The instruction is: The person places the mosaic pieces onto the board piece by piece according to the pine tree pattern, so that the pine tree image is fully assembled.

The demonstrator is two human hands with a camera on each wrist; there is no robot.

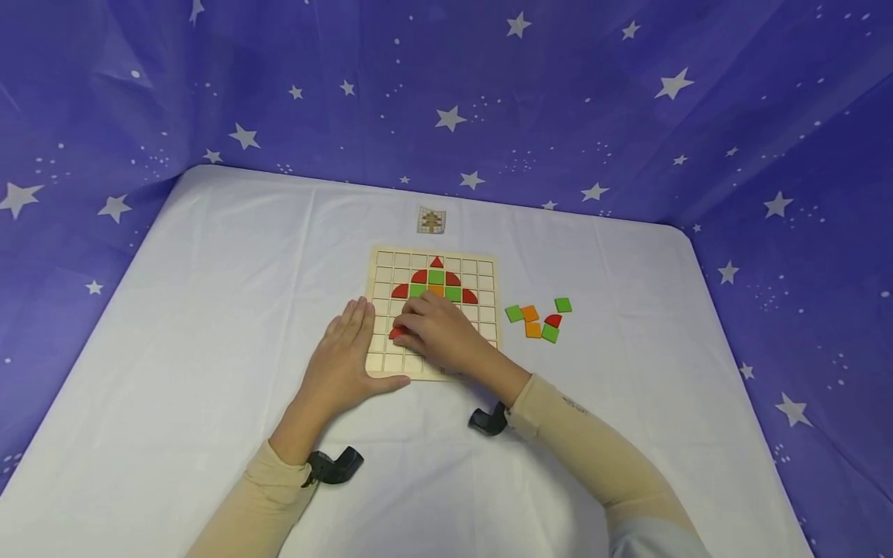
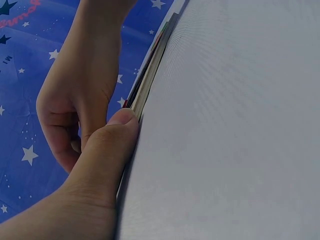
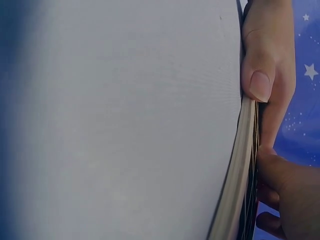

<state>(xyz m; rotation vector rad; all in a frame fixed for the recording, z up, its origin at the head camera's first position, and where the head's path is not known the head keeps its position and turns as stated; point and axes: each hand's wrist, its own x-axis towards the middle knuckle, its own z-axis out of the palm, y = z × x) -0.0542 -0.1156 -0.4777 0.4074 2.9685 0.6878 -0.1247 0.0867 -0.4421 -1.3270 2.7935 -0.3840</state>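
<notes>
A square wooden grid board (image 1: 380, 361) lies on the table. Red, green and orange tiles form a tiered shape on it, with a red triangle (image 1: 436, 263) at the top. My left hand (image 1: 342, 360) rests along the board's left edge, fingers straight, thumb spread along the near edge; the left wrist view shows the thumb (image 2: 102, 150) against the board's side. Over the board's middle, my right hand (image 1: 443, 333) has bent fingers and pinches a red quarter-circle tile (image 1: 396, 332) at the lower left squares. That hand hides the squares beneath it.
Right of the board lie several loose tiles: green squares (image 1: 563, 304), orange squares (image 1: 533, 330) and a red quarter circle (image 1: 553, 320). A small pattern card (image 1: 431, 220) with a tree-like figure lies behind the board. A blue starry curtain (image 1: 446, 85) surrounds the white table (image 1: 230, 310).
</notes>
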